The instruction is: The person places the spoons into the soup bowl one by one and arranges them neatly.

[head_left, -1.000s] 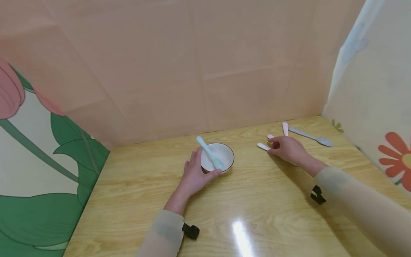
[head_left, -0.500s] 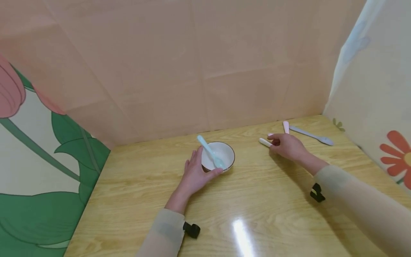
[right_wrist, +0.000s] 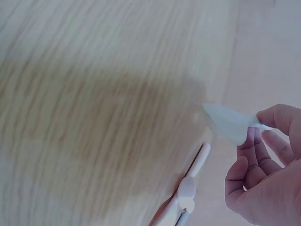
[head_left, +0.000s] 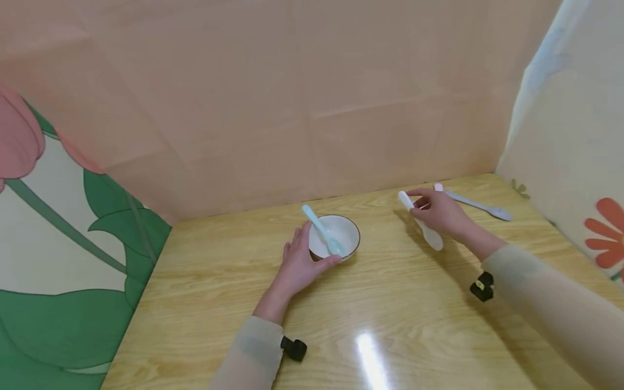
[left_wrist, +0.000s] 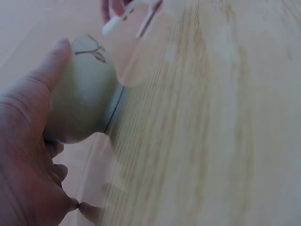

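Observation:
My left hand (head_left: 299, 265) grips a small white bowl (head_left: 348, 230) with a dark rim, thumb at the near side and fingers along the left. Its outer wall (left_wrist: 87, 94) carries a brown twig pattern in the left wrist view. Inside leans a light-blue spoon (head_left: 319, 226), handle over the far-left rim. To the right, my right hand (head_left: 441, 214) pinches a white spoon (head_left: 431, 236) between thumb and fingers, handle pointing up and left. The right wrist view shows its bowl end (right_wrist: 228, 123) raised over the table, its shadow below.
Behind the right hand lie a pink spoon (head_left: 439, 187), mostly hidden, and a grey-lilac spoon (head_left: 476, 204). Pale pink spoon parts (right_wrist: 187, 188) overlap at the bottom of the right wrist view. Covered walls enclose the wooden table (head_left: 209, 271) at the back and sides.
The right hand has taken up the white spoon from among the other spoons, lifting it and tilting it so its bowl end shows. The left hand stays on the bowl.

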`<state>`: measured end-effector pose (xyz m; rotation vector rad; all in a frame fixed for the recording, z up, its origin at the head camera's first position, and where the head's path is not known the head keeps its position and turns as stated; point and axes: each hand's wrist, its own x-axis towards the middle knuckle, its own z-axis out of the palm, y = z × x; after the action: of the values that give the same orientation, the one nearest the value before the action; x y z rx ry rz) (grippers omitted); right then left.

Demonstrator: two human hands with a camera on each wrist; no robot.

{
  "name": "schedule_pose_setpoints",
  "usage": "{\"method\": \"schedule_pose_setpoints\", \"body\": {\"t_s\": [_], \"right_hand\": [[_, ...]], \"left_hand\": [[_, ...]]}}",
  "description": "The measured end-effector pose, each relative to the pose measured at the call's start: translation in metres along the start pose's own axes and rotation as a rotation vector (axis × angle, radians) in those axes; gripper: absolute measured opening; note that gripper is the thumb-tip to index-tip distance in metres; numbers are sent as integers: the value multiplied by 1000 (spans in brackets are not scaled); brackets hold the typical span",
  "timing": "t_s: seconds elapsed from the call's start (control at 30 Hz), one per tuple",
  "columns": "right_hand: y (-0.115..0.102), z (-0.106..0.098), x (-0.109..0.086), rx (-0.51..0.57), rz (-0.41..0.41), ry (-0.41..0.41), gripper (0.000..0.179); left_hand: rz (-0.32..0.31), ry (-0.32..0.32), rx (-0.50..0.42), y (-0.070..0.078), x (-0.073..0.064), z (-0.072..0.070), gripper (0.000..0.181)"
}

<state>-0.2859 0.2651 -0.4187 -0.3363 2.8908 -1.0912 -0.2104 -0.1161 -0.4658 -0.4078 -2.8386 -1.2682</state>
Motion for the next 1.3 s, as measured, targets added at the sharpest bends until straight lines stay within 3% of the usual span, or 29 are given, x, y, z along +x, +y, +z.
{"method": "schedule_pose_setpoints", "body": {"t_s": [0.37, 0.67, 1.03, 1.3], "right_hand": [[-11, -3, 6, 73, -102, 44, 66], [-31, -7, 8, 125, -104, 34, 66], [-51, -3, 16, 236, -95, 84, 68], [-71, 0, 21, 308, -138, 102, 67]], "left_hand": [[-12, 7, 18, 0, 2, 2, 117], [-13, 4, 12, -1, 2, 1, 116], [-13, 5, 11, -3, 2, -1, 116], [-26, -3, 9, -4, 3, -2, 118]]}}
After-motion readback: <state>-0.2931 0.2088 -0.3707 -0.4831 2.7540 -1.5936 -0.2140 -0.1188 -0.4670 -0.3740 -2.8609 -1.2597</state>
